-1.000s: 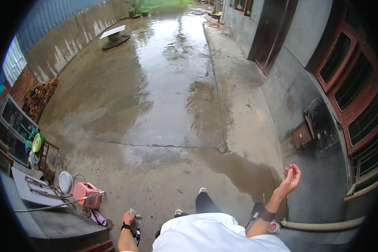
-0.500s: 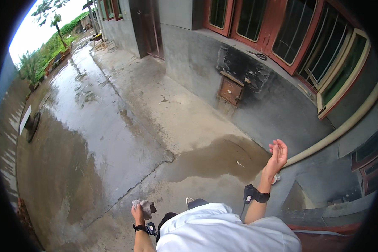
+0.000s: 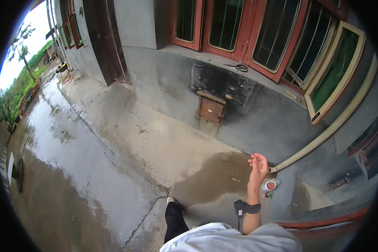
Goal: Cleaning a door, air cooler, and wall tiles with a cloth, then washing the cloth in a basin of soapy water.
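Note:
My right hand is raised in front of me over the wet concrete, its fingers loosely bent with nothing visible in them. A dark strap with a small box sits on that wrist. Just beside the forearm, near the wall, stand a round container with something red in its top and a small red-and-green item. The lower end of a pale drainpipe lies close to the hand. My left hand is out of the picture.
A small rusty metal door is set in the grey wall under a blackened patch. Scissors lie on the sill below red-framed windows, one casement swung outward. A puddle and a crack mark the floor; my shoe is beside it.
The view has turned toward the wall and windows. My left hand, which held a grey cloth, has left the picture. The round container by my right forearm now shows more fully.

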A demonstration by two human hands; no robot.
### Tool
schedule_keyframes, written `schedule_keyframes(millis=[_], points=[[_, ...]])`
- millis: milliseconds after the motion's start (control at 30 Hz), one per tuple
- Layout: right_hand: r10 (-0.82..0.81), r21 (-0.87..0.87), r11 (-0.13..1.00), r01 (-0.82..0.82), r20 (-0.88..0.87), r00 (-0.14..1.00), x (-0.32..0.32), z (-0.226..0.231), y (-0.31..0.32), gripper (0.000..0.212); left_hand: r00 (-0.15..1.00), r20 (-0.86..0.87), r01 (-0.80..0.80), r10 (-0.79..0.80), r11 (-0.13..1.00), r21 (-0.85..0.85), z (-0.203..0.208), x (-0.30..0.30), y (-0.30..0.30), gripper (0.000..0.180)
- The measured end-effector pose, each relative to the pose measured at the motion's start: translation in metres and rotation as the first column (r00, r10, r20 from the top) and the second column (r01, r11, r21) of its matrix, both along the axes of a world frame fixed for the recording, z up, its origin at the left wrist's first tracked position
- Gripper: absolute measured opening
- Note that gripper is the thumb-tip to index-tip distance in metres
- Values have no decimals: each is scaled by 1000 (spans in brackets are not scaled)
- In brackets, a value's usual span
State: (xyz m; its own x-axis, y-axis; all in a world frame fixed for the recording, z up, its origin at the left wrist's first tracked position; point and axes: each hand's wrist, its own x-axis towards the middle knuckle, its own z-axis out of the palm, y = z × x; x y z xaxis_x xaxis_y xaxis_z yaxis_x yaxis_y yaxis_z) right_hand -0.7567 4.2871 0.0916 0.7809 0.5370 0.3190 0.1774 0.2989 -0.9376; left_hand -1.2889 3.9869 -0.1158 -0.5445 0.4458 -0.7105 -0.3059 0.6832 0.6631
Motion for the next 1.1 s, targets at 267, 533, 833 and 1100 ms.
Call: schedule_keyframes(millis=[267,533,833,1100], points=[[4,13,1000,-5,73,997,-35,28,128,13,901,427,-58,77,997,-56,19,-6,207,32],[-165,-27,985,168,86,983,-8,30,186,16,817,198,515,-541,840,172,-34,-18,498,36],[-207,-38,977,208,28,978,28,6,340,15,888,-208,459,-409,782,421,-91,18,713,17],[47,7,999,-48,49,998,40,24,547,13,968,245,-104,51,972,211,-22,19,686,33]])
